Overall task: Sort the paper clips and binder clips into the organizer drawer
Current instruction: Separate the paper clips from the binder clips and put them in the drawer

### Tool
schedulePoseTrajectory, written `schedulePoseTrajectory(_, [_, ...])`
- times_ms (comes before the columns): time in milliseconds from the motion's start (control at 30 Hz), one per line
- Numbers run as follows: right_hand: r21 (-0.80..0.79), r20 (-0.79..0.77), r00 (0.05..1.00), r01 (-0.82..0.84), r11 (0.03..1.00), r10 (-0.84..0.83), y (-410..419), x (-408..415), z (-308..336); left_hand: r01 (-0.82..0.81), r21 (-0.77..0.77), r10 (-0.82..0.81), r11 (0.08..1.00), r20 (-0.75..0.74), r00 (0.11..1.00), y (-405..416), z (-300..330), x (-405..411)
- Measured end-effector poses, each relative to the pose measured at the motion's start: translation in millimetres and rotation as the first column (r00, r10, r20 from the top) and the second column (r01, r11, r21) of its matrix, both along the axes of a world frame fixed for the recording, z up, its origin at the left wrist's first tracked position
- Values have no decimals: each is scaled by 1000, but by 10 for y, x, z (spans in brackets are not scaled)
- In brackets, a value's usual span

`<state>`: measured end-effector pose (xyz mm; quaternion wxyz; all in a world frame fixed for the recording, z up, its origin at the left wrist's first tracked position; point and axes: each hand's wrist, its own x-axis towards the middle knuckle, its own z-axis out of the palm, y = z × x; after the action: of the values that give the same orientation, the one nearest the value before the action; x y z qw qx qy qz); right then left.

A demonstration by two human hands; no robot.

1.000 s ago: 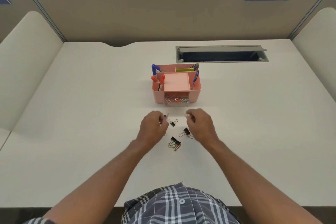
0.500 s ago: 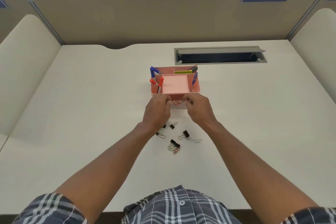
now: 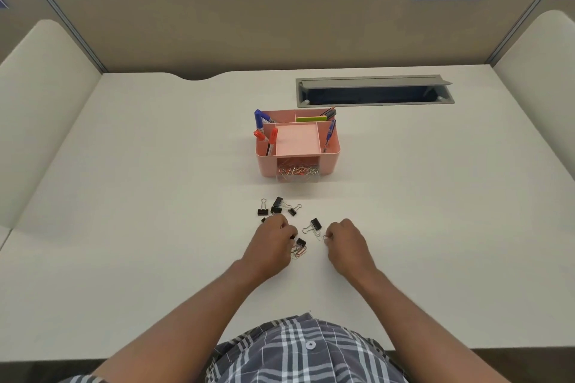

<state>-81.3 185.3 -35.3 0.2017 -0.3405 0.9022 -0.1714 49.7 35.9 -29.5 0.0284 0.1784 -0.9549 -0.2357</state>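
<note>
On the white desk (image 3: 124,227), both hands have drawn back from the pink plastic organizer (image 3: 328,162) to the scattered black binder clips (image 3: 277,207). Left hand (image 3: 272,242) curls over some; right hand (image 3: 347,241) pinches a wire paper clip (image 3: 325,238). Its clear drawer (image 3: 297,172) holds coloured paper clips.

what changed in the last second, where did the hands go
Both hands went from the loose clips up to the clear drawer half a second ago, then came back toward the person. The left hand is now down at the paper clips, the right hand fingering one by the binder clips. The pink organizer stayed put, its drawer open.
</note>
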Motion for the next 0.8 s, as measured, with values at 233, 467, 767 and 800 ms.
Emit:
schedulePoseTrajectory(233, [-29,64,998,15,999,-13,-87,-23,63,-57,-21,56,998,-51,997,-38,44,-91])
schedulePoseTrajectory(467, [-157,219,962,201,967,-164,-72,-39,47,23,-9,-22,1000,24,999,66,83,-471])
schedulePoseTrajectory(767, [-75,152,975,175,982,-162,-82,28,-65,93,-25,-91,995,71,993,67,61,-576])
schedulePoseTrajectory(800, [-77,146,977,171,982,-158,-91,29,-70,74,-25,-73,997,48,996,54,55,-565])
